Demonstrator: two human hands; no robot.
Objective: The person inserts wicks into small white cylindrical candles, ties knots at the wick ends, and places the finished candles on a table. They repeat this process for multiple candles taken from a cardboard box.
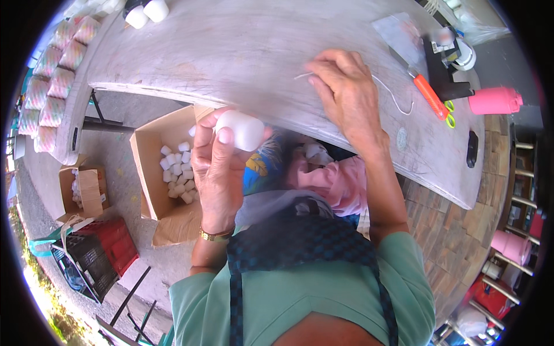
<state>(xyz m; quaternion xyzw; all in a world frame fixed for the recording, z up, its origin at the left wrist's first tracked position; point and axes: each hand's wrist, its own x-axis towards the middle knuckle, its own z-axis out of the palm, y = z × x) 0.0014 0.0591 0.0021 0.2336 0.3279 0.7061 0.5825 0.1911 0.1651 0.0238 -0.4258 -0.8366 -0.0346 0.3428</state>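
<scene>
My left hand [218,164] holds a smooth white cylinder [241,130], wax-like in look, just off the table's near edge. Its thumb presses on the cylinder's side. Over the table, my right hand [345,81] is closed in a pinch on a thin white string [395,99]. A short end of the string sticks out left of the fingertips; the longer part curls across the tabletop on the right. Below my left hand, an open cardboard box [151,173] holds several similar white cylinders [178,170].
On the grey table [231,52] lie an orange-handled knife [428,92], green-handled scissors [450,113], a pink bottle [495,101] and a black object [472,149]. Wrapped packs [60,83] line the left end. A smaller box [92,190] and a crate [92,259] stand on the floor.
</scene>
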